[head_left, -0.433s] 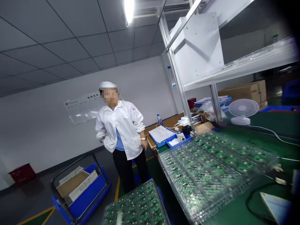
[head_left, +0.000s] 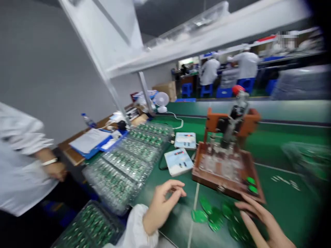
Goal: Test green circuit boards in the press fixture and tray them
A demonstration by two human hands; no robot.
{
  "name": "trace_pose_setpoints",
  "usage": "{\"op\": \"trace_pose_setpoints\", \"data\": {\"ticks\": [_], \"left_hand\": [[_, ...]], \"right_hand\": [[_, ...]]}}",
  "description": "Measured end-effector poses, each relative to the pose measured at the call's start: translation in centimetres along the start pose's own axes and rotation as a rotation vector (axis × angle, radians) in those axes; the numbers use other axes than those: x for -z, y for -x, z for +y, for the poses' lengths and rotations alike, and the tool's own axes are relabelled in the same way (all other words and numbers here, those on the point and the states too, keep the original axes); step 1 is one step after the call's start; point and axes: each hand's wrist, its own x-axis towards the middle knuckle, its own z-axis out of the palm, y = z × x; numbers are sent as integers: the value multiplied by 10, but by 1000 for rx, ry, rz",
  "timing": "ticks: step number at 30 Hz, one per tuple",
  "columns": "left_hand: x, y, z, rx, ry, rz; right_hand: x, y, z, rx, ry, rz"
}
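Observation:
My left hand (head_left: 165,205) hovers over the green bench mat, fingers loosely bent and the thumb a little apart; nothing shows in it. Lower right, my right hand (head_left: 263,220) reaches over a pile of small round green boards (head_left: 216,218) with its fingers stretched out. Whether its fingertips touch the boards is blurred. Behind the pile stands a brown wooden press fixture (head_left: 229,182) with an orange frame and a red-knobbed lever (head_left: 238,90). Two green pieces (head_left: 251,185) lie in its right corner.
Two white boxes with red displays (head_left: 179,162) sit left of the fixture. Clear trays of green boards (head_left: 121,172) are stacked further left. A person in a white coat (head_left: 23,162) stands at the far left. A plastic bag of green pieces (head_left: 307,162) lies right; a fan (head_left: 162,100) stands behind.
My view has swung right and down from the standing person and trolley to the bench. Both my hands, the fixture and the loose green boards have come into sight.

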Motion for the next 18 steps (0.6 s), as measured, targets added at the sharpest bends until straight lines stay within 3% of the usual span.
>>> {"op": "trace_pose_setpoints", "data": {"ticks": [2,4,9,13,18], "left_hand": [[6,-12,4,-238,-313,-148],[6,-20,5,-397,-448,-306],[-6,-24,-4,-481,-512,-583],[-12,-23,-17,-518,-531,-590],[-4,-19,-23,-527,-571,-581]], "right_hand": [[13,7,-1,18,39,-51],[17,8,-7,58,41,-94],[11,6,-26,164,65,-192],[4,9,-42,203,132,-336],[-6,8,-52,181,202,-429]]}}
